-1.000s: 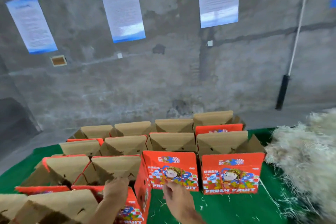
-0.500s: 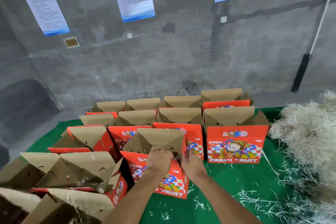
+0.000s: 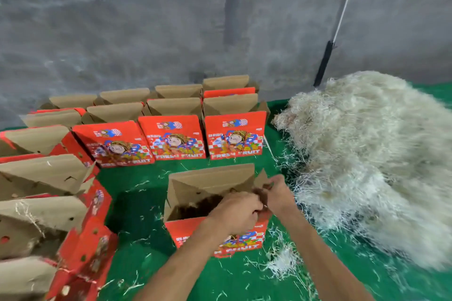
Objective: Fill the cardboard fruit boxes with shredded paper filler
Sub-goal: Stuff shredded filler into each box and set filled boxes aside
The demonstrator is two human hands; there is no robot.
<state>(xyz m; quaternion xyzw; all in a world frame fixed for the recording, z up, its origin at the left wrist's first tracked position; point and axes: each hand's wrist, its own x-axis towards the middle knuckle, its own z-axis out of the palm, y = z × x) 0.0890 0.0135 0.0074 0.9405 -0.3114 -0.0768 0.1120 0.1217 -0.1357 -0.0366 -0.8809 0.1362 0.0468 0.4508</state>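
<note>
Gripping box (image 3: 210, 186) rim, both hands (image 3: 254, 205).

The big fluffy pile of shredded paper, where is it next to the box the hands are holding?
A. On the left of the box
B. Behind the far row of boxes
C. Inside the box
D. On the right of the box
D. The shredded paper pile lies on the green table to the right of the open fruit box that the left hand and right hand grip at its rim.
</note>
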